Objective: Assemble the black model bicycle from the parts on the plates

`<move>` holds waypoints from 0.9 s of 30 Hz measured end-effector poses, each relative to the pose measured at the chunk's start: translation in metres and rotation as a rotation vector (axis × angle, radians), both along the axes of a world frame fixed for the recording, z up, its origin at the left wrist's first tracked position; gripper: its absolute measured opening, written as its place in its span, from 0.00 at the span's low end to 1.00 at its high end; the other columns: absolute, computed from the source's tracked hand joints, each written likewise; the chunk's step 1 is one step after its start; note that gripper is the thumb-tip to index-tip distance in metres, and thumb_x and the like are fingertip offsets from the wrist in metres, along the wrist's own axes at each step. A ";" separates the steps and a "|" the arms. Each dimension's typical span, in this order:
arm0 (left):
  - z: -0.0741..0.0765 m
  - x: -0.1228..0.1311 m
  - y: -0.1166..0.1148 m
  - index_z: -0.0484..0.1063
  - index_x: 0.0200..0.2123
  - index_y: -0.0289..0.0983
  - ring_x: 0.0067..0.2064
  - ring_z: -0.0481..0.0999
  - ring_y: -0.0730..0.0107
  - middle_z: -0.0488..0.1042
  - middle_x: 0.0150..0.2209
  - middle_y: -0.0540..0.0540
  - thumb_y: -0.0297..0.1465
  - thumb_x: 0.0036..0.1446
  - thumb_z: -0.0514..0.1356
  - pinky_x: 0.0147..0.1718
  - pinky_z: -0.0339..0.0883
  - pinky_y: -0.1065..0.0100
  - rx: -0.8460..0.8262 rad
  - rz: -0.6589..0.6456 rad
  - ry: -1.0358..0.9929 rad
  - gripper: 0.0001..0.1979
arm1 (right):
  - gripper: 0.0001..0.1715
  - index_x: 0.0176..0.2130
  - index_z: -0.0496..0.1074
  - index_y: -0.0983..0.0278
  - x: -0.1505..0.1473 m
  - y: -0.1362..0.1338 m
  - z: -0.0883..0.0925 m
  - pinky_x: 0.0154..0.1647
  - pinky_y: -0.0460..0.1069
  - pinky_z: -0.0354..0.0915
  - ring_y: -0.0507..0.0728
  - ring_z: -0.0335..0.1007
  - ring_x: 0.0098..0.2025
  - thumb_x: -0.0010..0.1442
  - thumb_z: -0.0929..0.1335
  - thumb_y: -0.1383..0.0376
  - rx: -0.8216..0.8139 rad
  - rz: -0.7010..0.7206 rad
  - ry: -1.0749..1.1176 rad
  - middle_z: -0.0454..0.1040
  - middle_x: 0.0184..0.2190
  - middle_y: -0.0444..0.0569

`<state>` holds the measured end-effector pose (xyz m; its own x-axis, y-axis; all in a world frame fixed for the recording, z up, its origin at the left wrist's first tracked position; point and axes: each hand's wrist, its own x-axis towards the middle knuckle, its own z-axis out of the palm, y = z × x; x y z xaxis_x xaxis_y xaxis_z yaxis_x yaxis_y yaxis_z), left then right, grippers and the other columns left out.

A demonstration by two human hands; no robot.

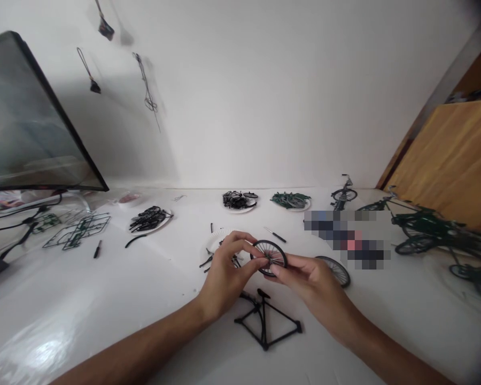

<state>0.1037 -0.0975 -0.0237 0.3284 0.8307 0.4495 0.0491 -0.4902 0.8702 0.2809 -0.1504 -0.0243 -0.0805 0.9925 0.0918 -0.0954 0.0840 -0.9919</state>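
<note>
Both hands hold one small model bicycle wheel (274, 250), black-rimmed with thin spokes, above the white table. My left hand (228, 272) pinches it near the hub from the left. From the right, my right hand (308, 278) grips its lower edge, thumb close to the hub. Below the hands lies a black model bicycle frame (265, 321) with a saddle on top. A second wheel (336, 271) rests just beyond my right hand, partly covered by it. Behind my left hand, a white paper plate (208, 241) carries small dark parts, largely hidden.
Plates of black parts (150, 219), more black parts (238, 200) and green parts (291, 200) stand toward the wall. A screwdriver (276, 235) lies behind the hands, another (98, 249) at left. Assembled green model bicycles (425, 224) stand right; a monitor (36, 117) is left.
</note>
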 end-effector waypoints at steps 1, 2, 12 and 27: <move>0.000 0.000 0.000 0.78 0.32 0.39 0.51 0.73 0.64 0.72 0.46 0.46 0.27 0.57 0.68 0.53 0.63 0.63 -0.028 -0.007 -0.006 0.03 | 0.18 0.50 0.81 0.58 0.000 0.000 0.000 0.57 0.59 0.72 0.62 0.76 0.52 0.60 0.74 0.57 0.008 0.003 -0.008 0.81 0.48 0.48; -0.001 0.000 0.001 0.78 0.32 0.38 0.50 0.74 0.63 0.72 0.46 0.46 0.28 0.57 0.68 0.53 0.62 0.63 -0.053 -0.010 -0.010 0.03 | 0.19 0.50 0.80 0.58 0.000 0.000 -0.001 0.58 0.59 0.72 0.62 0.76 0.53 0.60 0.73 0.57 0.015 0.007 -0.019 0.81 0.49 0.48; 0.000 -0.001 0.002 0.78 0.31 0.38 0.50 0.74 0.61 0.74 0.45 0.45 0.31 0.57 0.68 0.54 0.61 0.61 -0.128 -0.017 -0.012 0.04 | 0.18 0.52 0.79 0.59 0.001 0.000 0.002 0.58 0.56 0.71 0.62 0.76 0.54 0.63 0.71 0.58 0.115 -0.030 -0.122 0.80 0.51 0.49; -0.001 0.001 0.003 0.77 0.32 0.36 0.50 0.74 0.59 0.74 0.46 0.43 0.33 0.57 0.68 0.53 0.64 0.58 -0.175 -0.085 -0.029 0.07 | 0.19 0.52 0.79 0.59 -0.001 -0.002 0.004 0.60 0.59 0.70 0.64 0.75 0.55 0.63 0.71 0.57 0.085 -0.038 -0.115 0.80 0.50 0.48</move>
<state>0.1047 -0.0949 -0.0249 0.3898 0.8667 0.3112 -0.0127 -0.3328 0.9429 0.2794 -0.1524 -0.0202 -0.0583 0.9842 0.1675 0.0237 0.1691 -0.9853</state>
